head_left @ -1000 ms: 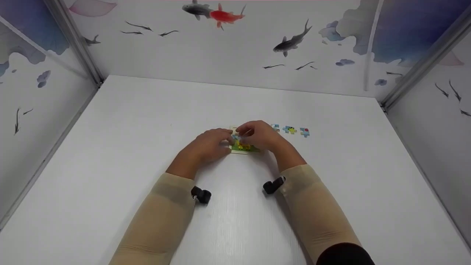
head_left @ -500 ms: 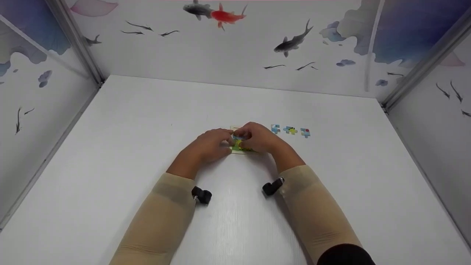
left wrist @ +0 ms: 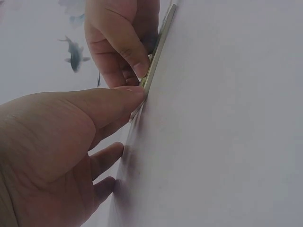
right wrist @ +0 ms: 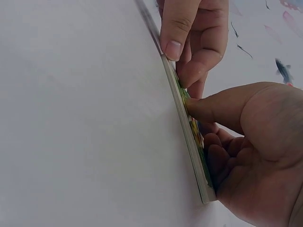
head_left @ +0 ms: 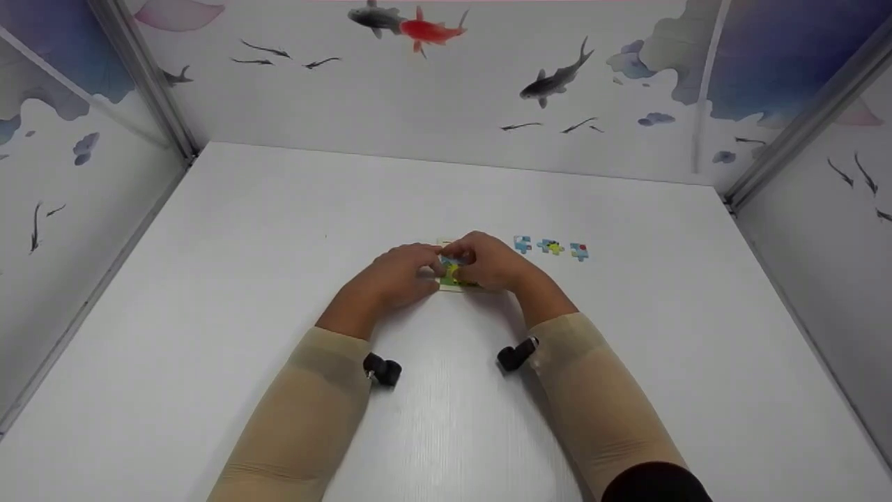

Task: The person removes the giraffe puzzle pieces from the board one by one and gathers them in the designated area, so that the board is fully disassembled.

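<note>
A small jigsaw puzzle board (head_left: 458, 290) with a pale frame lies between both hands in the head view. Green, yellow and blue patches of its picture show between the fingers. My left hand (head_left: 401, 275) grips its left side, with the thumb (left wrist: 125, 97) on the near corner and fingers along the left edge. From the right, my right hand (head_left: 491, 261) bends over the board; in the right wrist view its thumb (right wrist: 203, 109) presses on the picture and the other fingers curl. Whether it pinches a piece is hidden.
Three loose puzzle pieces lie in a row on the white table, right of the board: a light blue piece (head_left: 522, 244), a blue and yellow piece (head_left: 552, 246) and a blue piece with a red spot (head_left: 579, 251). Panels painted with fish enclose the table.
My right hand has moved slightly left and its thumb has come down onto the picture, uncovering the leftmost loose piece. My left hand has stayed on the board.
</note>
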The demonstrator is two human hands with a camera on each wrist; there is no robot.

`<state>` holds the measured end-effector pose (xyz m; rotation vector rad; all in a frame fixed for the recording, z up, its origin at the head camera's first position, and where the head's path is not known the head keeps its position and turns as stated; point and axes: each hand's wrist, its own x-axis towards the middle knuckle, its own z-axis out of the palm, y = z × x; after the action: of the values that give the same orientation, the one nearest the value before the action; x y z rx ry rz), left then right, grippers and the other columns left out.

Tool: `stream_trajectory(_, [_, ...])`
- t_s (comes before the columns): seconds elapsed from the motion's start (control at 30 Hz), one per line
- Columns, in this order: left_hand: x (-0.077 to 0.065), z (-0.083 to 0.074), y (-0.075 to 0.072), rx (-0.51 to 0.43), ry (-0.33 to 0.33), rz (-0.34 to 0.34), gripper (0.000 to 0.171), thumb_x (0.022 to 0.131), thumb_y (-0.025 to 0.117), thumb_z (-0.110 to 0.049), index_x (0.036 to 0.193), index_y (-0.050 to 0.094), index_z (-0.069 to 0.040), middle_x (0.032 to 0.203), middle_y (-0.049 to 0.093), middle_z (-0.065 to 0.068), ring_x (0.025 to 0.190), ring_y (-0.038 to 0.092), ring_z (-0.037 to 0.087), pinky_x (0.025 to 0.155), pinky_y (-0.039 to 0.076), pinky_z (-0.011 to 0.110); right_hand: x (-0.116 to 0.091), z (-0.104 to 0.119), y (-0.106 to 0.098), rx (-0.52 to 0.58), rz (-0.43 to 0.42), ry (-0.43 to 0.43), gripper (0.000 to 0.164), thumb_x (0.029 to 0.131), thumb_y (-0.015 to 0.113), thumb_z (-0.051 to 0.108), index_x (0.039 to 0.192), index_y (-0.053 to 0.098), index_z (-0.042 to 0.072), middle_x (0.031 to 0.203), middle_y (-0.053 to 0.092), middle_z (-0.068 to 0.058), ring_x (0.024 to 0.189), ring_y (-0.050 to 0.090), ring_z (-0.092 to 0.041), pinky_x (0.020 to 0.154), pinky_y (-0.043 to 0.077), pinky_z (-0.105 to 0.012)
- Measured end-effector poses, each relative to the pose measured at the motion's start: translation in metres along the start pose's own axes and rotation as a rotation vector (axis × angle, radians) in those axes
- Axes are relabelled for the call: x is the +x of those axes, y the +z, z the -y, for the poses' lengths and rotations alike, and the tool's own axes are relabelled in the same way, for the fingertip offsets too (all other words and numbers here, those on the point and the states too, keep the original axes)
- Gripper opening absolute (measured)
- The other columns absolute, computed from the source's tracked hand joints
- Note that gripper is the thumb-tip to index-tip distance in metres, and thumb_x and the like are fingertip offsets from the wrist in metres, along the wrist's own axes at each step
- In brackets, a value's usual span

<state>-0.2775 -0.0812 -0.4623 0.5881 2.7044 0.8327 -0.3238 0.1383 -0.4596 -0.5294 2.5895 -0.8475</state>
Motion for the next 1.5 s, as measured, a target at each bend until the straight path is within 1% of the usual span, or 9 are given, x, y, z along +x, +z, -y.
stream_trajectory(0.13, [0.001, 0.002, 0.001, 0.005, -0.003, -0.001, 0.023, 0.104, 0.066, -0.023, 0.127, 0.072, -0.022, 0.165, 0.052, -0.003, 0.159, 0.042, 0.023, 0.132, 0.034, 0.048, 0.0, -0.001, 0.001, 0.02, -0.01, 0.019, 0.043, 0.099, 0.072, 0.017, 0.142, 0.07, 0.022, 0.13, 0.062, -0.004, 0.111, 0.056, -0.024, 0.096, 0.052, -0.041])
stream_trajectory(0.27, [0.002, 0.003, 0.002, 0.009, -0.011, -0.003, 0.023, 0.105, 0.066, -0.024, 0.126, 0.072, -0.022, 0.167, 0.05, -0.004, 0.159, 0.041, 0.024, 0.132, 0.034, 0.049, 0.0, -0.002, 0.002, 0.062, -0.017, 0.035, 0.038, 0.097, 0.074, 0.016, 0.135, 0.069, 0.025, 0.132, 0.061, -0.003, 0.116, 0.058, -0.025, 0.101, 0.054, -0.043])
stream_trajectory(0.43, [0.001, 0.001, 0.003, 0.011, -0.046, 0.005, 0.022, 0.105, 0.065, -0.026, 0.126, 0.072, -0.023, 0.169, 0.047, -0.008, 0.161, 0.038, 0.024, 0.133, 0.033, 0.051, -0.002, -0.004, 0.001, 0.121, -0.049, 0.053, 0.029, 0.102, 0.067, 0.016, 0.127, 0.071, 0.029, 0.128, 0.065, -0.002, 0.117, 0.059, -0.026, 0.104, 0.055, -0.044])
stream_trajectory(0.6, [0.0, -0.001, 0.003, 0.008, -0.076, 0.021, 0.024, 0.106, 0.065, -0.027, 0.129, 0.071, -0.024, 0.17, 0.045, -0.008, 0.163, 0.035, 0.023, 0.134, 0.03, 0.051, -0.004, -0.006, -0.002, 0.143, -0.081, 0.052, 0.027, 0.106, 0.063, 0.016, 0.126, 0.075, 0.03, 0.127, 0.068, -0.001, 0.119, 0.06, -0.025, 0.11, 0.054, -0.045])
stream_trajectory(0.87, [0.001, 0.0, 0.005, 0.009, -0.088, 0.016, 0.026, 0.105, 0.066, -0.028, 0.131, 0.07, -0.027, 0.169, 0.046, -0.009, 0.163, 0.035, 0.022, 0.135, 0.029, 0.051, -0.005, -0.009, -0.012, 0.2, -0.127, 0.093, 0.021, 0.105, 0.067, 0.023, 0.123, 0.075, 0.031, 0.123, 0.068, -0.001, 0.118, 0.06, -0.025, 0.107, 0.055, -0.043])
stream_trajectory(1.07, [0.004, -0.001, 0.006, 0.015, -0.116, 0.021, 0.029, 0.104, 0.066, -0.031, 0.134, 0.069, -0.031, 0.17, 0.045, -0.011, 0.165, 0.031, 0.022, 0.136, 0.026, 0.052, -0.008, -0.014, -0.024, 0.263, -0.177, 0.126, 0.024, 0.103, 0.07, 0.02, 0.125, 0.074, 0.029, 0.122, 0.069, 0.0, 0.115, 0.062, -0.024, 0.102, 0.058, -0.039])
stream_trajectory(1.27, [0.003, -0.002, 0.005, 0.017, -0.126, 0.021, 0.032, 0.104, 0.066, -0.033, 0.136, 0.068, -0.031, 0.17, 0.045, -0.01, 0.165, 0.031, 0.022, 0.136, 0.025, 0.052, -0.012, -0.022, -0.034, 0.316, -0.202, 0.098, 0.032, 0.102, 0.072, 0.015, 0.133, 0.071, 0.021, 0.125, 0.071, -0.002, 0.117, 0.066, -0.023, 0.105, 0.06, -0.039])
stream_trajectory(1.4, [0.002, -0.004, 0.005, 0.029, -0.112, 0.018, 0.032, 0.105, 0.065, -0.031, 0.137, 0.068, -0.03, 0.17, 0.045, -0.009, 0.165, 0.031, 0.022, 0.136, 0.025, 0.05, -0.019, -0.028, -0.043, 0.33, -0.231, 0.08, 0.034, 0.102, 0.073, 0.014, 0.135, 0.07, 0.018, 0.124, 0.072, -0.002, 0.115, 0.07, -0.022, 0.1, 0.062, -0.036])
stream_trajectory(1.5, [0.002, -0.004, 0.004, 0.029, -0.11, 0.021, 0.033, 0.105, 0.064, -0.031, 0.138, 0.067, -0.029, 0.171, 0.043, -0.009, 0.166, 0.029, 0.022, 0.137, 0.023, 0.05, -0.024, -0.035, -0.051, 0.337, -0.247, 0.089, 0.035, 0.102, 0.073, 0.013, 0.136, 0.07, 0.016, 0.125, 0.072, -0.003, 0.113, 0.071, -0.021, 0.096, 0.062, -0.032])
